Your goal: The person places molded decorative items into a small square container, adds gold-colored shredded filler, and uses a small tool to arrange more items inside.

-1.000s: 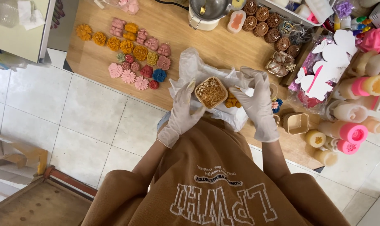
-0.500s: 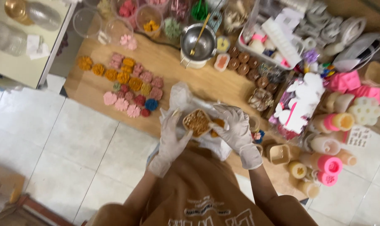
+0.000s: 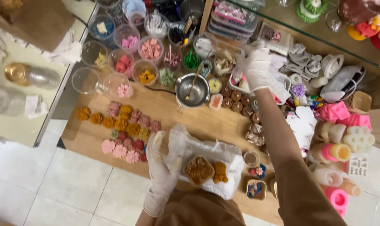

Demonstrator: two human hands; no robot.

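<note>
My left hand (image 3: 161,171), in a white glove, lies with fingers spread on a crumpled white plastic sheet (image 3: 223,152) at the near edge of the wooden table (image 3: 206,121). Just right of its thumb sits a round mould filled with brown wax (image 3: 198,169), with an orange flower piece (image 3: 219,171) beside it. My right hand (image 3: 257,69), also gloved, is stretched far back over a white tray (image 3: 236,81) near the shelf. Its fingers are curled downward, and whether they hold anything is hidden.
A metal pot with a wooden spoon (image 3: 193,90) stands mid-table. Clear cups of coloured wax bits (image 3: 150,48) crowd the back left. Flower-shaped wax pieces (image 3: 127,129) lie at left, brown round candles (image 3: 236,98) in the middle, pink moulds (image 3: 336,111) and cylinders (image 3: 336,152) at right.
Both hands held the brown-filled mould before. My right hand has let go and reached to the back of the table; the left has shifted beside the mould. The view has tilted farther back.
</note>
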